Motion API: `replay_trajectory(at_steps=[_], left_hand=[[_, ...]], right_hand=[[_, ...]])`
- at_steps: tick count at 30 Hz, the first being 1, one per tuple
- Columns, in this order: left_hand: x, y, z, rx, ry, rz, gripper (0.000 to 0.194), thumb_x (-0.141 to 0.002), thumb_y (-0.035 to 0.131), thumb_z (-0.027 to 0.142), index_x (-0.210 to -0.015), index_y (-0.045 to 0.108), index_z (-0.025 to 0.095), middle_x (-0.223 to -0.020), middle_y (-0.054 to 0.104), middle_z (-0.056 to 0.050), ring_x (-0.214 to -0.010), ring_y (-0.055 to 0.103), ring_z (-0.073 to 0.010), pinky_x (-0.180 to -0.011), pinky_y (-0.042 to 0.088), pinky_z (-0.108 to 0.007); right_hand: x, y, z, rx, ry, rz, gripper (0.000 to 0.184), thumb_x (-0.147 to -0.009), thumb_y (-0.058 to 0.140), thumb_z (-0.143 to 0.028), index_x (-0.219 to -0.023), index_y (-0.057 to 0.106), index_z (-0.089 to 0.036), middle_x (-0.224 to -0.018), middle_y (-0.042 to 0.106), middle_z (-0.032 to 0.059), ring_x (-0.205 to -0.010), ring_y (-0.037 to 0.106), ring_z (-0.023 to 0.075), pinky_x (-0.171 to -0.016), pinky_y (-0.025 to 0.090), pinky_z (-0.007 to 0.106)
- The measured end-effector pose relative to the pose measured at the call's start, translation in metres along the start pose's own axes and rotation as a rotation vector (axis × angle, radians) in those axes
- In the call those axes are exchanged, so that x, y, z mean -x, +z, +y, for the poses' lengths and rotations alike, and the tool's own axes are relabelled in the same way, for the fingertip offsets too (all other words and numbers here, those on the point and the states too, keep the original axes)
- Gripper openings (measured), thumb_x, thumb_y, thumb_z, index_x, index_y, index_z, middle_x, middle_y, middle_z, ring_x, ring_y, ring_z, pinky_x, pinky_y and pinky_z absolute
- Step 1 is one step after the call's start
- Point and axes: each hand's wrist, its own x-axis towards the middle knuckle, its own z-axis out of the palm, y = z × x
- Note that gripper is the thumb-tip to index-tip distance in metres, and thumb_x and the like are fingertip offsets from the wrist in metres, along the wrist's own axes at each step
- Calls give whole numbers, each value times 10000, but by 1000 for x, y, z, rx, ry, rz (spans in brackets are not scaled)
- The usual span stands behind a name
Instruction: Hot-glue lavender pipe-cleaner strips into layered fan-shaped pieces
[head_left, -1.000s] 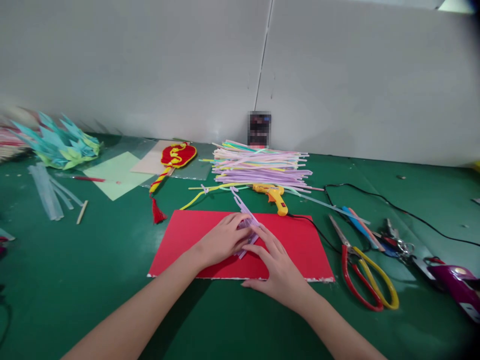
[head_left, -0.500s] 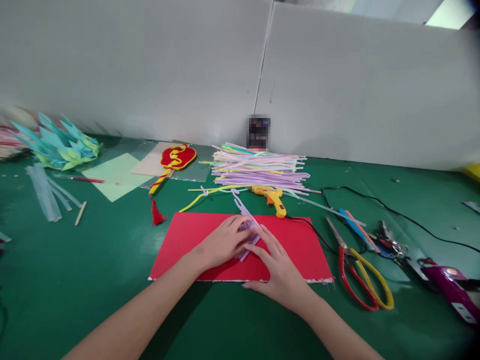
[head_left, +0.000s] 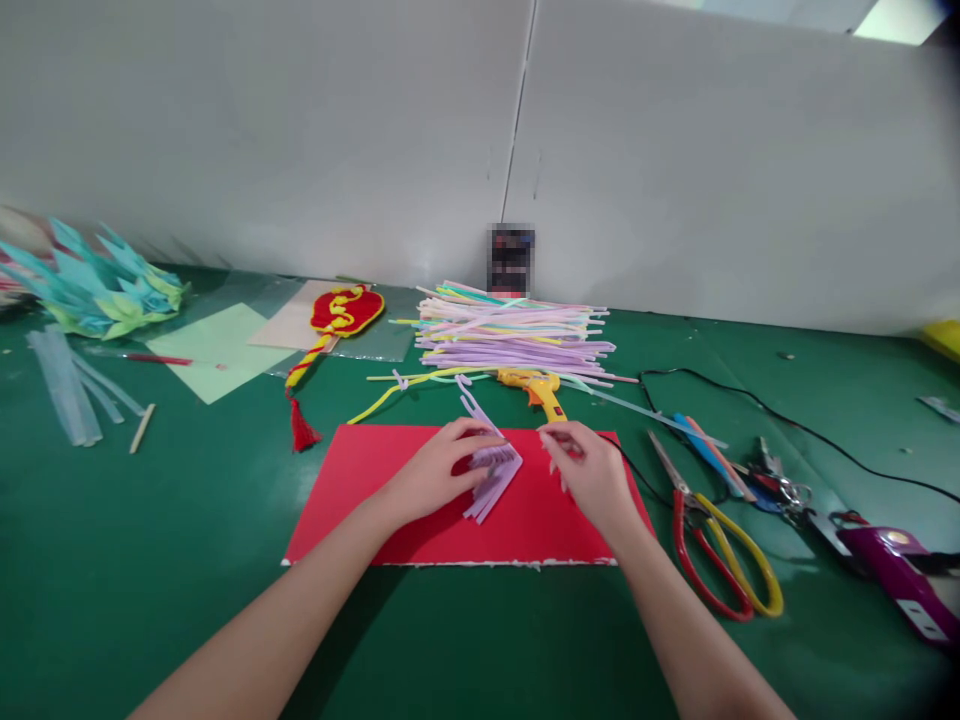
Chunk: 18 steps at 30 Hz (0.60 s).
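My left hand [head_left: 442, 465] lies over a bundle of purple pipe cleaners [head_left: 495, 485] bent to a point at the right. Its fingers and thumb close on their left part, which they partly cover. The bundle rests on a red board [head_left: 360, 500]. Apart from it, my right hand [head_left: 589, 465] hovers over the board's right side, its fingers loosely curled and somewhat blurred, with nothing visible in them. Just beyond its fingertips lies a yellow glue gun [head_left: 532, 383], the handle's lower end overlapped by the hand.
A pile of pastel pipe cleaners [head_left: 517, 335] lies behind the glue gun. To the right are pliers-like scissors [head_left: 694, 500], keys [head_left: 780, 485] and a purple-handled tool [head_left: 900, 575]. At left sit a red and yellow fan ornament [head_left: 346, 310], green paper [head_left: 225, 350] and glue sticks [head_left: 64, 385].
My right hand has let go of the purple bundle and moved up and right towards the glue gun's handle. The left hand stays on the bundle. The view has shifted slightly.
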Motion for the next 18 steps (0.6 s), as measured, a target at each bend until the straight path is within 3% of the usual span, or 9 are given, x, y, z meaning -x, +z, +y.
replay_trajectory(at_steps=[5,9,14,18], left_hand=[[4,0,6,-92,-48,15,353,-859,482,219,-1203,516,289,-1308,424,-33,-1241,351,-203,-1043,325,-387],[9,-4,10,-187,-3,-93,402,-871,467,230,-1264,455,311,-1423,324,-2,-1295,298,-211,-1062,297,-401],[14,-10,11,-202,28,-229,512,-894,425,246,-1372,271,349,-1477,222,32,-1355,174,-205,-1101,199,-437],[14,-11,10,-225,66,-296,535,-903,409,255,-1394,211,328,-1478,203,30,-1363,135,-194,-1116,112,-447]], right_hand=[[8,6,3,86,-99,-63,113,-817,545,-283,-825,627,-207,-777,631,20,-616,537,125,-569,451,238],[11,1,0,67,-133,-196,97,-795,594,-278,-870,601,-218,-841,608,10,-591,504,105,-555,444,234],[17,4,-5,91,-244,-211,145,-755,645,-310,-800,544,-215,-833,580,26,-734,537,151,-652,466,276],[24,12,-11,135,-291,-249,185,-734,668,-301,-765,506,-217,-833,563,27,-787,532,169,-676,460,290]])
